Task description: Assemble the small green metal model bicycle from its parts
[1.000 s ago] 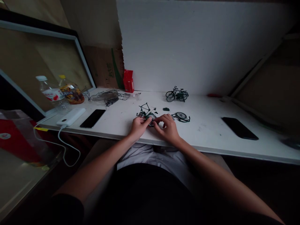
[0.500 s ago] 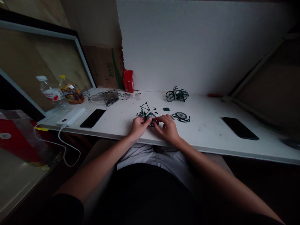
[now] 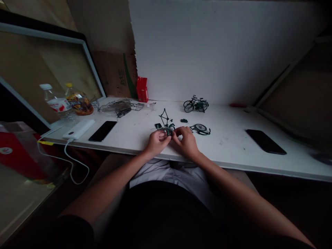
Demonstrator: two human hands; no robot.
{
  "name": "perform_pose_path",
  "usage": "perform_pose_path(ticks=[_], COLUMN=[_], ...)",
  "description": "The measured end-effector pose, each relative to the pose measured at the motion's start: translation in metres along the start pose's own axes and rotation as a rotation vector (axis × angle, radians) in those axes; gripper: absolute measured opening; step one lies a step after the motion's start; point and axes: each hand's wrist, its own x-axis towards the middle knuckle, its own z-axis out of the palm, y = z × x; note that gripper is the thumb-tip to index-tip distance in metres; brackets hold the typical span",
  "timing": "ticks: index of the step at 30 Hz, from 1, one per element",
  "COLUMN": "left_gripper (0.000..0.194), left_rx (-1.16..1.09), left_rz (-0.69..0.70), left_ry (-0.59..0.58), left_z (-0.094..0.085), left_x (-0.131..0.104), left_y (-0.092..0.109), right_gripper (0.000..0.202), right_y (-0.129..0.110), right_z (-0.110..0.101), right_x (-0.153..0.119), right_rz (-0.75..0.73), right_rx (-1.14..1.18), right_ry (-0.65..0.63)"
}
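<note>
A dark green miniature bicycle frame (image 3: 164, 118) stands tilted up between my hands, near the table's front edge. My left hand (image 3: 156, 142) is closed on its lower part with thumb and fingertips. My right hand (image 3: 187, 141) pinches the right side of the same model; exactly which small part it grips is hidden by the fingers. Just beyond my left hand lies a small dark green piece (image 3: 158, 126). Another small green piece (image 3: 184, 120) rests behind my right hand. To the right of that hand lies a spoked wheel (image 3: 201, 127) with a curved mudguard part.
Assembled miniature bicycles (image 3: 195, 104) stand at the back. Phones lie at left (image 3: 103, 131) and right (image 3: 266, 141). A power bank (image 3: 79, 129), bottles (image 3: 79, 102), clear packaging with dark parts (image 3: 121, 107) and a red box (image 3: 142, 89) occupy the left side.
The bicycle frame has turned more upright and shifted slightly right. My left hand has moved a little right, uncovering the small green piece. My right hand stays nearly in place.
</note>
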Motion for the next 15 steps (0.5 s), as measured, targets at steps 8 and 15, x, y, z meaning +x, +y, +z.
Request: perform_pose_path(ticks=[8,15], left_gripper=[0.034,0.040], left_rx=[0.009,-0.019], left_rz=[-0.026,-0.001], left_ry=[-0.005,0.087], left_z=[0.001,0.005], left_x=[0.001,-0.004], left_y=[-0.004,0.005], right_gripper=[0.030,0.027], right_y=[0.006,0.007], right_z=[0.004,-0.003], right_x=[0.002,0.006], right_rz=[0.031,0.158], right_rx=[0.009,0.249], right_ry=[-0.066,-0.039])
